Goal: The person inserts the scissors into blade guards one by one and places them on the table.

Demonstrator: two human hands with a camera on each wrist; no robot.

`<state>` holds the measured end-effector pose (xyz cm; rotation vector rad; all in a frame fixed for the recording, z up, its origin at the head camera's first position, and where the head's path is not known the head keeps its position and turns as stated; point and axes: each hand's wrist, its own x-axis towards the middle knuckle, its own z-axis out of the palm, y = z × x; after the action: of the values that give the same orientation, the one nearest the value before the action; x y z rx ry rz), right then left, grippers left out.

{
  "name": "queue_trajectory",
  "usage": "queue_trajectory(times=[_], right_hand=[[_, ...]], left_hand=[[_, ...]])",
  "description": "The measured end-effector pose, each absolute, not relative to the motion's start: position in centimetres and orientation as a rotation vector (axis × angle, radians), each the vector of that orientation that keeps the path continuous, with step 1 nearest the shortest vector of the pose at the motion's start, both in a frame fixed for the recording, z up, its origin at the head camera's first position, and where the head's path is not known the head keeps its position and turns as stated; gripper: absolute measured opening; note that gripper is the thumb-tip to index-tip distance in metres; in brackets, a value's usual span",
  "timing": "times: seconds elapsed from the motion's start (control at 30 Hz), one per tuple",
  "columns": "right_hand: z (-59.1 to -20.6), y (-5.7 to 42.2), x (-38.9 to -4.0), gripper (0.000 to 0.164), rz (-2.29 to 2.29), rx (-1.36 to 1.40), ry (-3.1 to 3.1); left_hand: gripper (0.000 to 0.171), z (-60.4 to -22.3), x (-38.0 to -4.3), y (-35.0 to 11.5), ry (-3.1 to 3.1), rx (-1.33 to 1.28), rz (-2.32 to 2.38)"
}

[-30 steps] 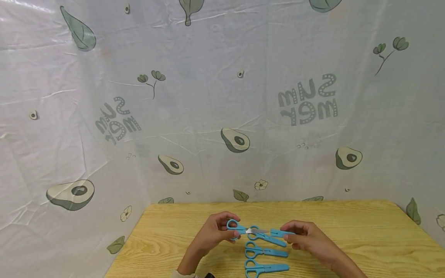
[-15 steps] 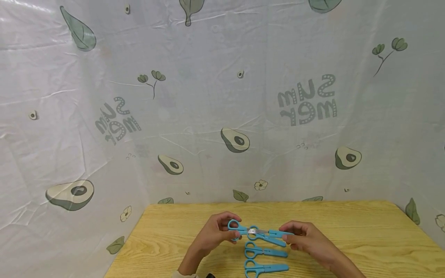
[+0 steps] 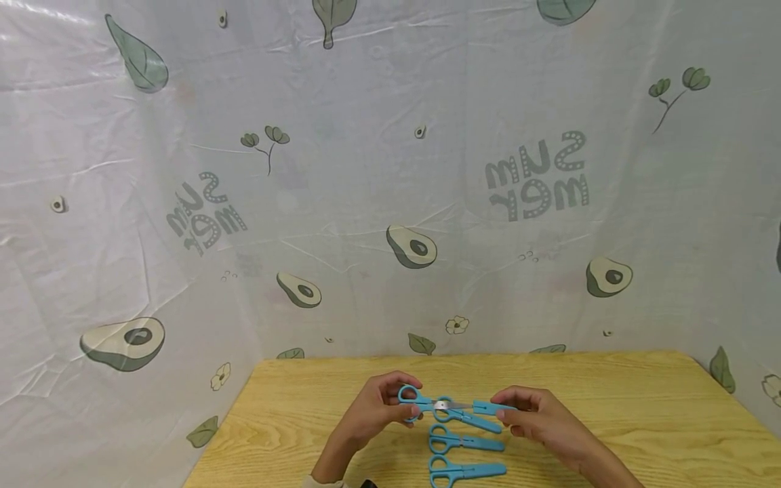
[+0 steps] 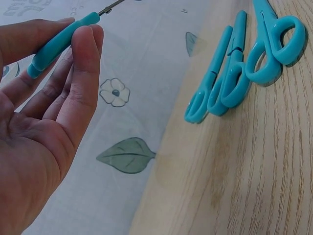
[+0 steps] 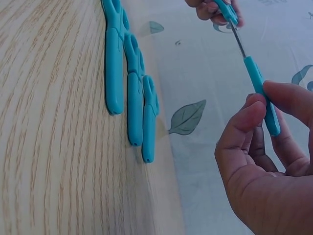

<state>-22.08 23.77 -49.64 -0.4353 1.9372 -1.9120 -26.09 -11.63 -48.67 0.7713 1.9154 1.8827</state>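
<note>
My left hand [image 3: 379,408] pinches the blue handles of a pair of scissors [image 3: 424,404] between thumb and fingers. Its bare metal blades point right. My right hand [image 3: 539,415] pinches a matching blue blade cover [image 3: 484,408], mouth toward the blades. In the right wrist view the blade tip is at the mouth of the cover [image 5: 254,73], most of the blade showing. The left wrist view has the handle [image 4: 63,46] edge-on between thumb and fingers. Both hands hold these above the table, over three covered scissors.
Three blue scissors with covers on lie in a column on the wooden table [image 3: 317,420]: a far tilted pair [image 3: 482,423], a middle pair [image 3: 482,444] and a near pair [image 3: 482,470]. Behind the table hangs a pale printed sheet [image 3: 360,169].
The scissors and cover came closer together by half a second ago, the blade tip entering the mouth. Since then they have drawn slightly apart. The three scissors on the table stay put.
</note>
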Motion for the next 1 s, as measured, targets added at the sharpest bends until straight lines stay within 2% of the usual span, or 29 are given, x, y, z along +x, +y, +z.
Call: queue_trajectory(times=[0.5, 1.0], right_hand=[[-49.55, 23.74, -22.05, 0.026, -1.897, -0.402, 1.952], [-49.54, 23.31, -22.02, 0.021, -1.906, -0.438, 1.915]], left_hand=[[0.038, -48.70, -26.10, -11.64, 1.908, 0.759, 1.887], [0.043, -48.77, -25.88, -11.22, 1.865, 0.776, 1.909]])
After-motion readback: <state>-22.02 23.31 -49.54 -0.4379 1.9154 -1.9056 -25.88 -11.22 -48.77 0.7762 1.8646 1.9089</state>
